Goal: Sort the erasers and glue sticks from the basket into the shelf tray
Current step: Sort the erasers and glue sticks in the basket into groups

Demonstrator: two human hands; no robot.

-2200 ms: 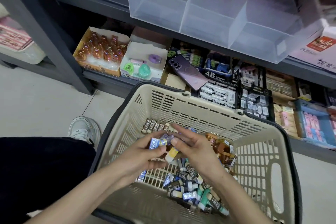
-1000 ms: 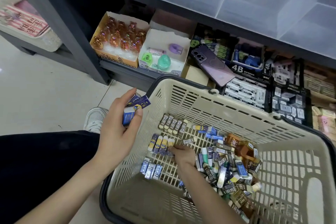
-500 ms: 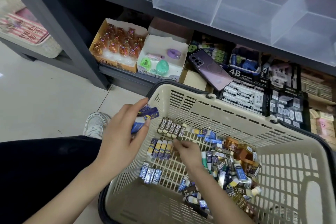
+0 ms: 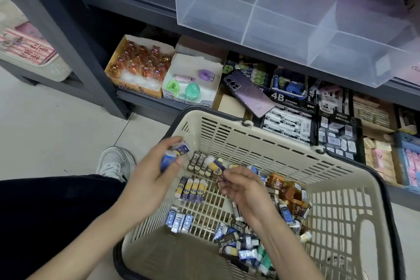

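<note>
One boxy sleeved eraser [image 4: 215,165] in right hand [image 4: 241,191] above slatted basket [image 4: 272,144].

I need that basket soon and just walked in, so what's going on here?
A person is sorting small erasers inside the beige basket. The left hand grips a few blue erasers; the right hand pinches a yellow-and-purple eraser above neat rows on the basket floor. The clear divided tray on the shelf looks empty.

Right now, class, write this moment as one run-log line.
left hand: holds blue erasers | right hand: pinches yellow-purple eraser above basket | shelf tray: no erasers seen inside
</note>
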